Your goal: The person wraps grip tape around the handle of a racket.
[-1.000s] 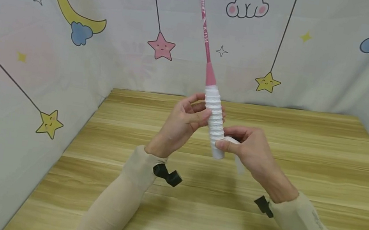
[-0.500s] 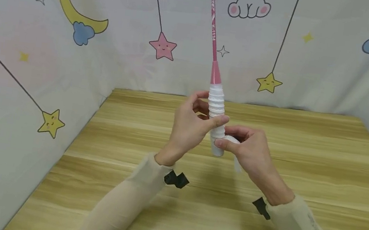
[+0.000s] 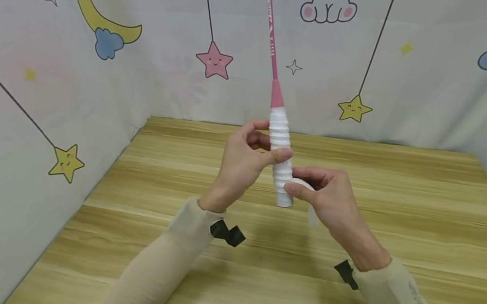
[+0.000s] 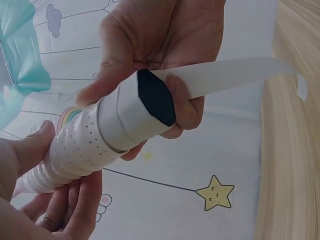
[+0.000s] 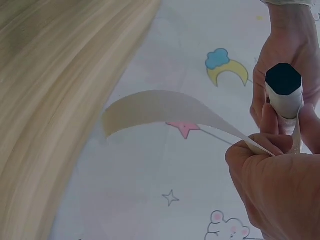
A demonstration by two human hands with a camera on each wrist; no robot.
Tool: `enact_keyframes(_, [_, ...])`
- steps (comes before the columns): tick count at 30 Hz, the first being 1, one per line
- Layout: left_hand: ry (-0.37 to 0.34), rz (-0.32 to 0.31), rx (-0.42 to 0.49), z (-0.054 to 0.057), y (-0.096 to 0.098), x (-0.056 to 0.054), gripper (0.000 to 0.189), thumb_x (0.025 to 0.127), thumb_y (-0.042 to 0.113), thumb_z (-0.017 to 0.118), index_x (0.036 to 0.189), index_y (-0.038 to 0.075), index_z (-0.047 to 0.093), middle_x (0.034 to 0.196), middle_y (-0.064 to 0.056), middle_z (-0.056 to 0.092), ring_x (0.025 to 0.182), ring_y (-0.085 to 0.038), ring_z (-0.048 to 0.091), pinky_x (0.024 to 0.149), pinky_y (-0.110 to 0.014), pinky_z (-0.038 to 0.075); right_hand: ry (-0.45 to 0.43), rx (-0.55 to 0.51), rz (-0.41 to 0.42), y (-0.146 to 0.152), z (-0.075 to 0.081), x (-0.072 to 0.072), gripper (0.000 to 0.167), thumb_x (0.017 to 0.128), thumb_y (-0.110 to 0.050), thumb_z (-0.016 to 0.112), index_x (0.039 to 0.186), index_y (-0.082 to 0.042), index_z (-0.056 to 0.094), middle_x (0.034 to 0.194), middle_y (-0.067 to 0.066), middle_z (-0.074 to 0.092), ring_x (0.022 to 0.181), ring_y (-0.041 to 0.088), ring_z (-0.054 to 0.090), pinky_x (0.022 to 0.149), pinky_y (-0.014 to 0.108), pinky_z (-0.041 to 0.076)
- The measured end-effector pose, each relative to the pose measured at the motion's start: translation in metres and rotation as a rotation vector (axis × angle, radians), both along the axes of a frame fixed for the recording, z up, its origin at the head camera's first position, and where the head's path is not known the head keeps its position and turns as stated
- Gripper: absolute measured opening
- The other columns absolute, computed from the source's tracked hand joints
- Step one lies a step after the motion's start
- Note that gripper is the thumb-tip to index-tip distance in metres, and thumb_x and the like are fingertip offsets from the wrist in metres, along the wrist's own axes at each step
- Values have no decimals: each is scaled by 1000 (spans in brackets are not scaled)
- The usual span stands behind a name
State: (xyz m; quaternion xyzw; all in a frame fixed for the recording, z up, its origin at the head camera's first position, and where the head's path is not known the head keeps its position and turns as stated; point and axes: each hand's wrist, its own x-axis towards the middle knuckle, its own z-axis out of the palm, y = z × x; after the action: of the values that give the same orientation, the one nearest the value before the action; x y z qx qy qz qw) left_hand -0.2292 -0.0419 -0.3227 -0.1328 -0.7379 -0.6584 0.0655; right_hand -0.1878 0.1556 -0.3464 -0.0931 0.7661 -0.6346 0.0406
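A badminton racket with a pink shaft (image 3: 271, 31) and a handle wound in white perforated grip tape (image 3: 280, 131) is held tilted above the table. Its dark octagonal butt end (image 4: 156, 97) faces the left wrist camera. My left hand (image 3: 242, 159) grips the handle at mid-length, thumb across the front and fingers behind. Near the butt, my right hand (image 3: 331, 195) pinches the tape against the handle between thumb and fingers. From that pinch a loose tail of grip tape (image 5: 155, 106) arcs away and hangs down. The racket's head is out of view.
A wood-grain table (image 3: 252, 288) lies beneath both hands. White cloth walls (image 3: 173, 17) printed with stars, moons and a bear close off the back and sides.
The left hand shifted right with its thumb moving across the handle, then came back slightly left. The handle swung right and back left. The right hand keeps its pinch near the butt.
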Motion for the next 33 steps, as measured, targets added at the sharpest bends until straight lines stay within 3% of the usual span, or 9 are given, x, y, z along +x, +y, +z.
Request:
enact_keyframes(4, [-23,-36,57,-1,-2,-1,53,92,5,87,140,2,65,108,-14,75,96,-16,67,84,-28,57,-12,-28,8,1,1,0,36,99,-17,83,129,2,77,112,-5,84,104,11,75,94,24,61])
enact_keyframes(11, [-79,-139,209,-1,-5,-3,53,97,-3,77,148,-2,62,101,2,72,96,-12,69,88,-26,62,-26,-70,20,3,2,0,35,100,-13,81,129,5,75,105,-13,84,103,8,77,96,25,61])
enact_keyframes(21, [-131,-299,375,-2,-7,-5,51,104,-13,57,155,-11,49,104,8,76,97,-10,69,85,-23,61,-65,-153,82,4,0,-3,25,101,-7,77,125,-3,78,107,-12,82,103,11,75,90,26,60])
enact_keyframes(27, [-164,-400,452,0,-9,-4,51,107,-13,50,158,-11,44,111,3,77,104,-10,76,89,-25,64,-126,-218,188,5,3,-4,40,104,-6,71,142,7,67,117,-10,80,110,12,72,91,26,61])
enact_keyframes(28, [-173,-411,461,0,-8,-4,51,107,-13,50,158,-10,43,116,-4,76,105,-10,76,90,-26,65,-132,-222,196,5,3,-4,40,104,-6,71,141,8,67,115,-10,81,109,11,72,91,27,61])
enact_keyframes(33, [-213,-442,506,3,-9,-4,45,107,-8,51,152,-5,47,120,-10,77,101,-15,80,96,-29,65,-100,-194,152,2,6,-4,35,102,-5,73,135,9,71,107,-10,82,101,11,73,87,27,61])
